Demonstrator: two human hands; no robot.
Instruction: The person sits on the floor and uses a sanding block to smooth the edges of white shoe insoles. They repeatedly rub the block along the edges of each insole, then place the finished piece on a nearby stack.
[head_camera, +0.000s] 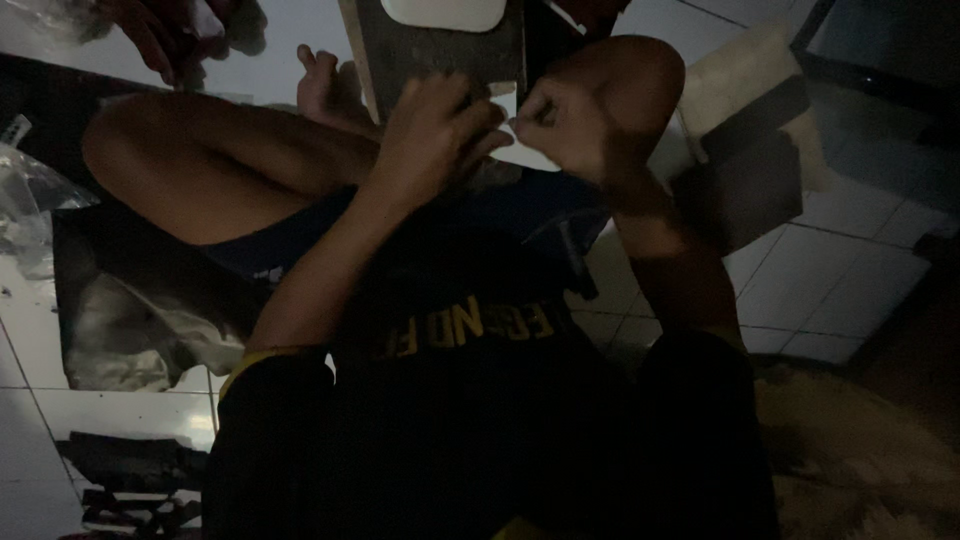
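Note:
The scene is dim. I sit on the floor with my knees drawn up. My left hand (435, 135) grips the lower edge of a dark flat board (440, 45) standing between my legs. A white rounded object (445, 12) lies against the board's top. My right hand (562, 125) is curled into a fist beside the board's lower right corner, thumb and fingers pinched together next to my left fingertips. Whether anything small sits in that pinch is too dark to tell.
Another person's hand (160, 35) reaches in at the top left. Crumpled clear plastic (35, 190) lies at the left on the white tiled floor (830, 280). Dark parts (130, 480) sit at the bottom left. A pale block (745, 95) stands past my right knee.

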